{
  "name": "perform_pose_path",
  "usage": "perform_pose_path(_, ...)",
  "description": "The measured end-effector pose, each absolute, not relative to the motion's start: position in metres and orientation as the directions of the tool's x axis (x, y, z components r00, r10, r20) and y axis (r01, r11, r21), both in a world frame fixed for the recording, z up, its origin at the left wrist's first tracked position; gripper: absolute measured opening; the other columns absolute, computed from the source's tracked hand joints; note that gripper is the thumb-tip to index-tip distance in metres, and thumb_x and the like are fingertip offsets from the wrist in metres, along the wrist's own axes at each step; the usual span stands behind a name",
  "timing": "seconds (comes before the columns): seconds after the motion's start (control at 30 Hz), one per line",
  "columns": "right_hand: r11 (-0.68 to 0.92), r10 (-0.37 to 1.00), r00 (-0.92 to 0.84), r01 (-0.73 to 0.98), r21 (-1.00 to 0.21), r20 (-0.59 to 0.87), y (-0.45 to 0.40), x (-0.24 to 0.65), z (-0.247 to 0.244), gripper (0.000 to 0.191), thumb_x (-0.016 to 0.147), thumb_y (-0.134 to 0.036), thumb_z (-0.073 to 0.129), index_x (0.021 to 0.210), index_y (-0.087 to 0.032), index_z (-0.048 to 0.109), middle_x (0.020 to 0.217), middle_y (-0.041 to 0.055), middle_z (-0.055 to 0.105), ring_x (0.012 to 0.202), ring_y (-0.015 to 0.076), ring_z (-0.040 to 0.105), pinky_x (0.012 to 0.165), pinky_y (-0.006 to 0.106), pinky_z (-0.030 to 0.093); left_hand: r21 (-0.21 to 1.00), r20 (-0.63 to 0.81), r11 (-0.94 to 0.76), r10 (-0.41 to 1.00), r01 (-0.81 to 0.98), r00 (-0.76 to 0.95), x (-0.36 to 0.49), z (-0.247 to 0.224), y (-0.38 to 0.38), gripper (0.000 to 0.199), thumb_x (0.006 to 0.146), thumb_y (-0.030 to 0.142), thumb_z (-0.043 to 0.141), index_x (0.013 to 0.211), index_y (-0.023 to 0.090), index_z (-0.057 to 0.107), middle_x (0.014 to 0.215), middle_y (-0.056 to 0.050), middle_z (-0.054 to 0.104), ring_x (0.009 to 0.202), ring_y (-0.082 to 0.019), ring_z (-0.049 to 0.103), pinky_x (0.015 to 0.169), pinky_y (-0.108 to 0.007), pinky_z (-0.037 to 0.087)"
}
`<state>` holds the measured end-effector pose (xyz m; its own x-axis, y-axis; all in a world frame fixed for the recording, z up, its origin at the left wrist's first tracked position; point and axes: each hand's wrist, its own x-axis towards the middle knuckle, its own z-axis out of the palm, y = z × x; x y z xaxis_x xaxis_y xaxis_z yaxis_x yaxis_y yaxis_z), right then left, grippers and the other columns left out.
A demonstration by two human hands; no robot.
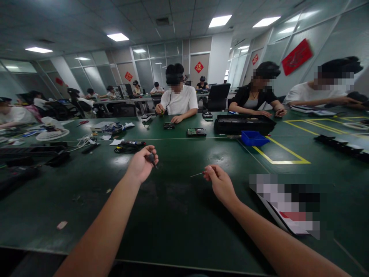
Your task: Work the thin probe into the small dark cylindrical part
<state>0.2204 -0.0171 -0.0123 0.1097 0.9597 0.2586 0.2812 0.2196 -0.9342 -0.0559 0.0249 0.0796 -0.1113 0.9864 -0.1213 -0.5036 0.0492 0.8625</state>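
My left hand (142,163) is closed around a small black object (151,157) with a thin end or cord pointing down; its exact kind is not clear. In my right hand (220,181) is a thin screwdriver (197,174), its red handle mostly hidden by the fingers and its metal shaft pointing left. Both hands are raised over the green table (161,223), apart from each other. Beyond my left hand lies a bundle of black cables (129,146).
Across the table sits a person in white, with circuit-board devices (196,132) nearby. A black tray (245,125) and a blue bin (255,138) stand at the back right. A blurred-out flat item (288,215) lies right; a white fan (52,134) and clutter lie left.
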Motion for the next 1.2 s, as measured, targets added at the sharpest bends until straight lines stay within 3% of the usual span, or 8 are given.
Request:
perform_pose_path(0.1, 0.201, 0.971, 0.091, 0.206, -0.958, 0.223, -0.017, 0.218, -0.011, 0.039, 0.096, -0.057, 0.045, 0.096, -0.021, 0.062, 0.079, 0.0030, 0.067, 0.071, 0.0195, 0.063, 0.070, 0.034, 0.050, 0.883, -0.104, 0.084, 0.994, -0.461, -0.019, -0.029, 0.069, 0.024, 0.025, 0.064, 0.006, 0.050, 0.086, 0.015, 0.060, 0.077, -0.003, 0.055, 0.066, -0.015, 0.054, 0.062, -0.029, 0.046)
perform_pose_path(0.23, 0.177, 0.978, 0.075, 0.178, -0.968, 0.193, -0.017, 0.216, -0.012, 0.039, 0.096, -0.057, 0.045, 0.099, -0.021, 0.060, 0.076, 0.0024, 0.066, 0.069, 0.0195, 0.062, 0.068, 0.034, 0.050, 0.951, 0.023, -0.006, 0.998, -0.308, 0.054, -0.008, 0.046, 0.022, 0.027, 0.061, 0.007, 0.048, 0.082, 0.015, 0.063, 0.077, -0.004, 0.057, 0.068, -0.015, 0.054, 0.065, -0.030, 0.042)
perform_pose_path(0.43, 0.184, 0.980, 0.050, 0.145, -0.972, 0.193, -0.015, 0.220, -0.016, 0.036, 0.096, -0.053, 0.048, 0.104, -0.020, 0.060, 0.080, 0.0021, 0.064, 0.073, 0.0182, 0.060, 0.071, 0.034, 0.049, 0.993, 0.101, -0.093, 0.989, -0.078, 0.105, 0.002, 0.017, 0.020, 0.022, 0.074, 0.014, 0.049, 0.088, 0.017, 0.066, 0.081, -0.006, 0.061, 0.074, -0.018, 0.055, 0.076, -0.034, 0.043)
perform_pose_path(0.63, 0.179, 0.983, 0.027, 0.083, -0.980, 0.182, -0.013, 0.220, -0.019, 0.036, 0.091, -0.051, 0.053, 0.109, -0.020, 0.060, 0.083, 0.0028, 0.064, 0.075, 0.0184, 0.061, 0.073, 0.035, 0.050, 0.993, 0.121, -0.118, 0.983, -0.028, 0.140, 0.003, 0.009, 0.017, 0.025, 0.075, 0.015, 0.048, 0.094, 0.016, 0.065, 0.082, -0.005, 0.059, 0.076, -0.018, 0.054, 0.078, -0.033, 0.042)
perform_pose_path(0.8, 0.197, 0.978, 0.029, 0.171, -0.965, 0.205, -0.011, 0.218, -0.020, 0.036, 0.092, -0.051, 0.053, 0.108, -0.019, 0.062, 0.078, 0.0025, 0.066, 0.072, 0.0184, 0.062, 0.071, 0.035, 0.050, 0.986, 0.168, -0.169, 0.964, -0.012, 0.206, 0.002, 0.003, 0.016, 0.032, 0.073, 0.014, 0.051, 0.102, 0.015, 0.063, 0.090, -0.004, 0.059, 0.085, -0.018, 0.055, 0.085, -0.032, 0.042)
perform_pose_path(0.93, 0.195, 0.977, 0.037, 0.238, -0.951, 0.209, -0.012, 0.218, -0.015, 0.035, 0.093, -0.051, 0.053, 0.102, -0.020, 0.064, 0.073, 0.0014, 0.065, 0.067, 0.0178, 0.061, 0.067, 0.033, 0.049, 0.960, 0.228, -0.255, 0.952, 0.118, 0.204, 0.001, -0.002, 0.017, 0.048, 0.067, 0.004, 0.059, 0.112, 0.017, 0.056, 0.100, -0.004, 0.060, 0.094, -0.017, 0.058, 0.093, -0.033, 0.043)
perform_pose_path(1.1, 0.216, 0.970, 0.045, 0.305, -0.928, 0.240, -0.016, 0.218, -0.008, 0.037, 0.091, -0.056, 0.055, 0.085, -0.020, 0.065, 0.068, 0.0006, 0.064, 0.063, 0.0169, 0.060, 0.065, 0.031, 0.047, 0.948, 0.243, -0.274, 0.951, 0.159, 0.191, 0.001, -0.001, 0.018, 0.029, 0.078, 0.013, 0.065, 0.106, 0.016, 0.060, 0.105, -0.007, 0.065, 0.100, -0.019, 0.061, 0.097, -0.036, 0.045)
perform_pose_path(1.2, 0.223, 0.968, 0.048, 0.297, -0.929, 0.247, -0.020, 0.218, -0.003, 0.039, 0.089, -0.058, 0.058, 0.079, -0.021, 0.064, 0.067, 0.0006, 0.064, 0.062, 0.0169, 0.060, 0.064, 0.031, 0.047, 0.937, 0.262, -0.301, 0.941, 0.176, 0.213, 0.002, -0.002, 0.018, 0.032, 0.080, 0.013, 0.066, 0.111, 0.018, 0.063, 0.111, -0.007, 0.066, 0.105, -0.019, 0.062, 0.099, -0.036, 0.046)
